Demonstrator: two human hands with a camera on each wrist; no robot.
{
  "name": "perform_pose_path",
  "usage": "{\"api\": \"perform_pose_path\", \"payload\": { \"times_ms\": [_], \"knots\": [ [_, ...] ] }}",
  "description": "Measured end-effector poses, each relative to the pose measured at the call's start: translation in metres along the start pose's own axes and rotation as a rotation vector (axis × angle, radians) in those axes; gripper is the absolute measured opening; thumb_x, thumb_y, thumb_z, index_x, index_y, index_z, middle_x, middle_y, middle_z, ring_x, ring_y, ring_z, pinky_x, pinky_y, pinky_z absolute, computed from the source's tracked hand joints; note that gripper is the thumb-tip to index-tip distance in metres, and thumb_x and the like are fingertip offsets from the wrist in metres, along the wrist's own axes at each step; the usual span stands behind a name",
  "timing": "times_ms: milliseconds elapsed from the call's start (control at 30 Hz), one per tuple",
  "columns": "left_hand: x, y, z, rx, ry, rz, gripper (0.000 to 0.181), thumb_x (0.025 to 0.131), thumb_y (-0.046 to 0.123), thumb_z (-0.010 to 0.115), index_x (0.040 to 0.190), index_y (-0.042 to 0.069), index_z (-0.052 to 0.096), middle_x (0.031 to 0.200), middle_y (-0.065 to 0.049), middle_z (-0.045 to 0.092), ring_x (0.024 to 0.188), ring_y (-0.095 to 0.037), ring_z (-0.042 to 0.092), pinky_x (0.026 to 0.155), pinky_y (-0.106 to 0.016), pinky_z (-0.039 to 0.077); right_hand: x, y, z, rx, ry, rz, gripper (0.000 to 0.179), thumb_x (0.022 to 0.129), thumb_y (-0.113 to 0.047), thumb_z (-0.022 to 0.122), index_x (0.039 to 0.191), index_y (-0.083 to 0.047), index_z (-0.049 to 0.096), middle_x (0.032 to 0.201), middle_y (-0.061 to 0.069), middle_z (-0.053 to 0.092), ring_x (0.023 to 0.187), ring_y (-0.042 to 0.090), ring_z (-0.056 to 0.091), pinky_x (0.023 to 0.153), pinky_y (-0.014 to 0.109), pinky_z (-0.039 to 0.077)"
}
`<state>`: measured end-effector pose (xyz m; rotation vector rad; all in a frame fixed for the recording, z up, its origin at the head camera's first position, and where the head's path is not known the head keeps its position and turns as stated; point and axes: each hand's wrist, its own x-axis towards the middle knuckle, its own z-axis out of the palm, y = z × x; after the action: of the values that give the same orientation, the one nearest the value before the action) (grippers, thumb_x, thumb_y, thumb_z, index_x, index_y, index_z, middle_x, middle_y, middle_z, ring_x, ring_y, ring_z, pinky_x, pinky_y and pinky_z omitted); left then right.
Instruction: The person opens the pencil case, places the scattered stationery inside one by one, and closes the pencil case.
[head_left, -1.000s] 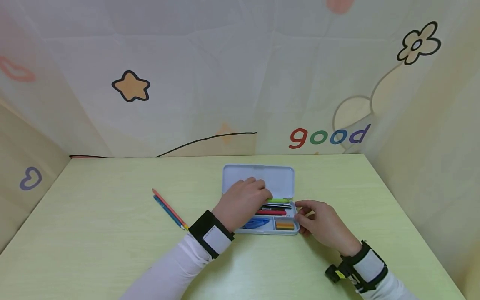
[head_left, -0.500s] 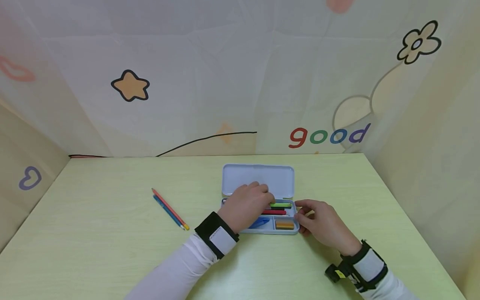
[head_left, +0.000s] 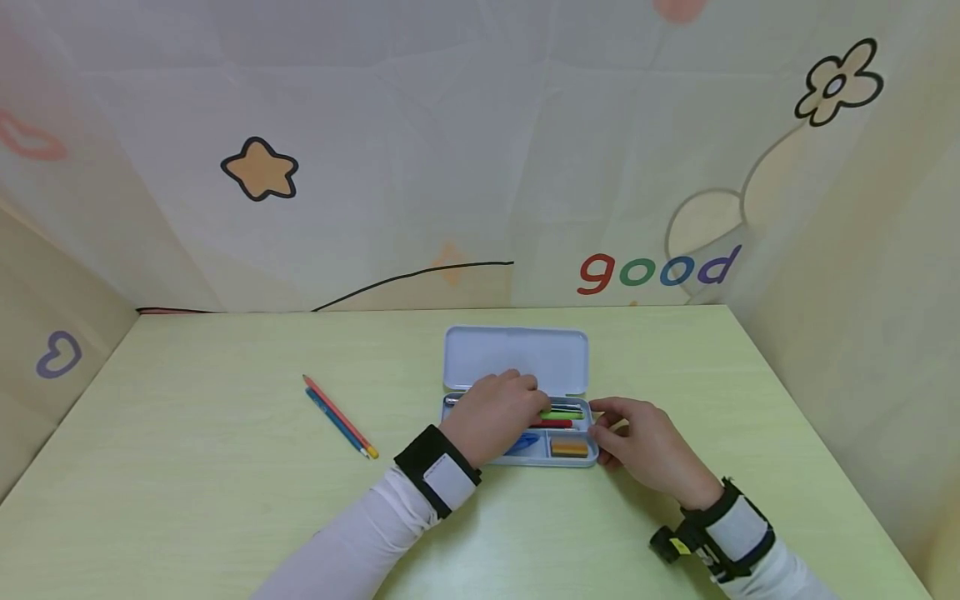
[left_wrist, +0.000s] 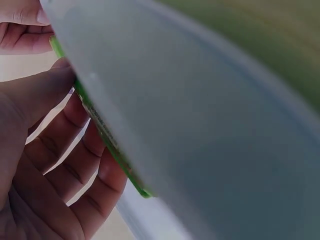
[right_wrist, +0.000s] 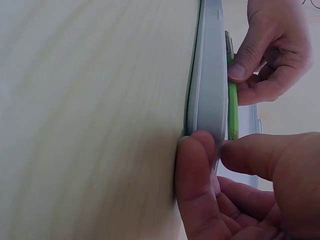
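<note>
Pale table (head_left: 187, 483) stands before a printed backdrop (head_left: 405, 167); on it we find the case (head_left: 536, 465), its lid (head_left: 516, 354) folded back on the far side. We note that the green pencil (head_left: 566, 414) has shifted over the last second, from beside the hinge to a line nearer the red pen (head_left: 553, 423), and the left hand (head_left: 495, 417) has moved with it. Its thumb and fingers grip the pencil, which lies over the long compartment; whether it touches the floor there we cannot tell. We judge the pencil better aligned inside the case, though not yet released. Unmoved, the right hand (head_left: 641, 437) pinches the case's right end between thumb and fingers, apparently steadying it. In the front compartments we record a blue item (head_left: 522, 443) and an orange block (head_left: 569, 448). An orange-red pencil (head_left: 341, 415) and a blue pencil (head_left: 335, 422) remain on the table, well left of the case.
</note>
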<state>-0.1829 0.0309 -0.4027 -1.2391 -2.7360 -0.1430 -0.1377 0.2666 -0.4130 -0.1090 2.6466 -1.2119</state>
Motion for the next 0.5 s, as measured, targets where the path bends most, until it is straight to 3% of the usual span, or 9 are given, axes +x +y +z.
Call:
{"api": "perform_pose_path", "payload": {
  "times_ms": [500],
  "knots": [
    [-0.0007,-0.0001,0.0058,0.005,-0.047,0.000,0.013,0.098,0.021,0.081,0.109,0.023,0.084,0.097,0.006,0.071,0.083,-0.011,0.060,0.076,-0.026,0.056,0.0004,0.0009,0.0002,0.003,0.001,-0.008,0.041,0.104,-0.005,0.066,0.143,0.006,0.058,0.103,0.012,0.065,0.074,0.020,0.068,0.067,0.029,0.061]
  ]
}}
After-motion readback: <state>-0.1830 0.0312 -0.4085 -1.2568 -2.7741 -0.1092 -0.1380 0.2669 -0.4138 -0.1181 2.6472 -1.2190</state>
